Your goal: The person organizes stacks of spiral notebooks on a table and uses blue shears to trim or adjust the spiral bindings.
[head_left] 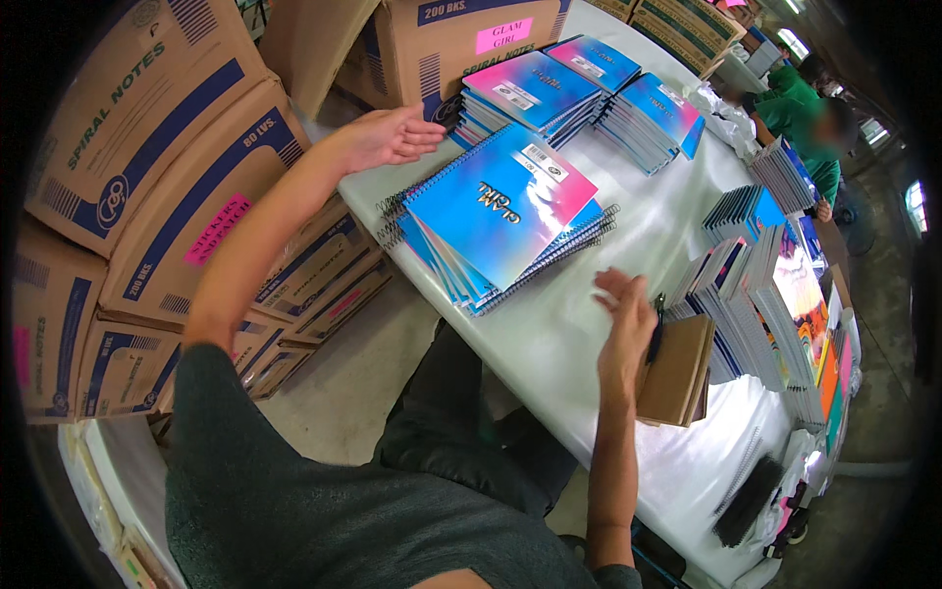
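The left hand (388, 137) was open and held nothing. Its fingers were spread and its palm faced up. It hung over the far left edge of the white table (579, 334). The right hand (623, 319) was open too, with loose fingers, and it held nothing. It was a bit blurred. It hung just above the table.

A pile of notebooks (500, 216) lay flat on the table between the two hands. The covers were blue and pink, with wire rings on the sides. The pile was fanned out a little. Its long side ran from the near left up to the far right. The pile lay just below and to the right of the left hand. It lay up and to the left of the right hand. Both hands were near it, and I could not tell which was nearer.

A brown pad (677, 373) stood just to the right of the right hand, maybe touching it. More notebook piles (579, 88) lay farther back. Big boxes (167, 196) were stacked on the left. Another person in green (800, 108) sat at the far end.
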Motion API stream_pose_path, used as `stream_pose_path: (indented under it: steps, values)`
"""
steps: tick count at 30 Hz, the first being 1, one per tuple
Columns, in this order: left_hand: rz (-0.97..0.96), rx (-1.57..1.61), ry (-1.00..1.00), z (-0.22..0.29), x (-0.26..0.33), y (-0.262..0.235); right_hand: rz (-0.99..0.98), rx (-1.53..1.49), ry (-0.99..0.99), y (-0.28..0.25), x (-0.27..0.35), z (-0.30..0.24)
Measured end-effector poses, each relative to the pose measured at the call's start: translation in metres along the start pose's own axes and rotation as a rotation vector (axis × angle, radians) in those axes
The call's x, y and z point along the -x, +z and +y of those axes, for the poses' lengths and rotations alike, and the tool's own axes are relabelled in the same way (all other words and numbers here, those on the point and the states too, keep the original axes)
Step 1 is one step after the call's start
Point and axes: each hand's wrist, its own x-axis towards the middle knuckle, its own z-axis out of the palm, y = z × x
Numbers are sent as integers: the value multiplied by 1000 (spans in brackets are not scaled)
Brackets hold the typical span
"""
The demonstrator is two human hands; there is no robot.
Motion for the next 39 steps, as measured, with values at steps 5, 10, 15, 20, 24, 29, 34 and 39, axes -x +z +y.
stream_pose_path:
  steps: [5, 10, 15, 20, 24, 29, 34, 39]
  values:
    - [-64, -114, -125, -48, -44, 27, -299, -427, 458, 23, 36, 14]
    - [-81, -153, -112, -52, -16, 60, -445, -647, 605, 58, 33, 2]
    - [-22, -248, -94, -59, 23, 85, -423, -685, 519, 80, 56, -28]
    - [52, -152, -224, -60, 21, 87, -367, -620, 528, 84, 64, -20]
    - [36, -117, -79, -68, 17, 61, -474, -174, 583, 57, 59, -17]
    - [733, 44, 549, -51, 70, 64, -329, 62, -69, -20, 5, -46]
    - [1024, 335, 958, -101, 113, 160, -164, 540, -304, -14, -120, -59]
    - [726, 321, 218, -158, 152, 199, -517, 690, 89, 21, -203, -30]
